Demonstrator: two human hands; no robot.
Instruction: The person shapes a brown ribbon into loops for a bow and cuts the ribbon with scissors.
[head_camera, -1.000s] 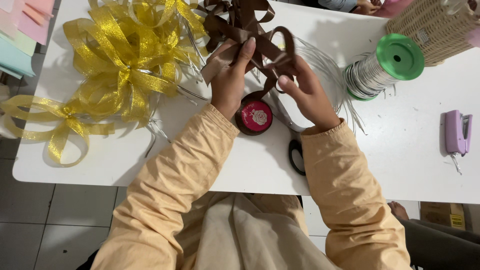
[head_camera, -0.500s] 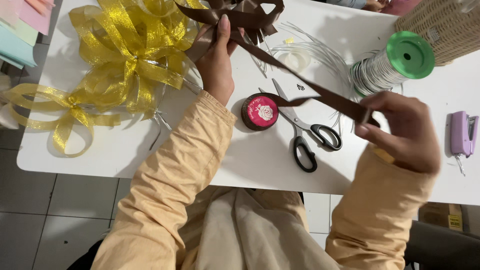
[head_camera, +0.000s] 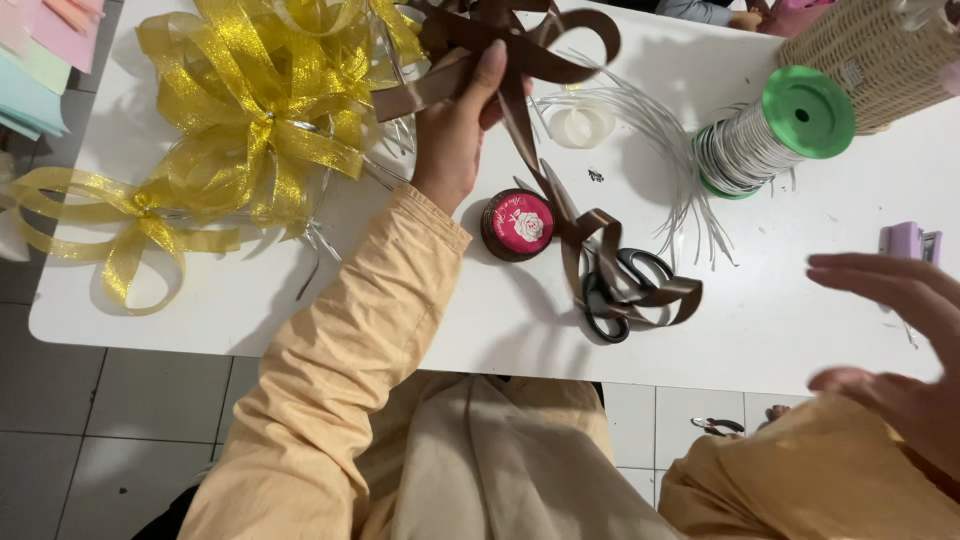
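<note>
One brown ribbon (head_camera: 560, 215), satin, looped, tail curling over scissors (head_camera: 610, 290).

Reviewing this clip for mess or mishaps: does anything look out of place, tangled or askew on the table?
Mildly. The brown ribbon held by the left hand trails down and lies coiled over the scissors, covering their handles. Loose white strands splay across the table beside the green spool.

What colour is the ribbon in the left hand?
Brown; the ribbon pinched by the left hand shows best in the head view.
</note>
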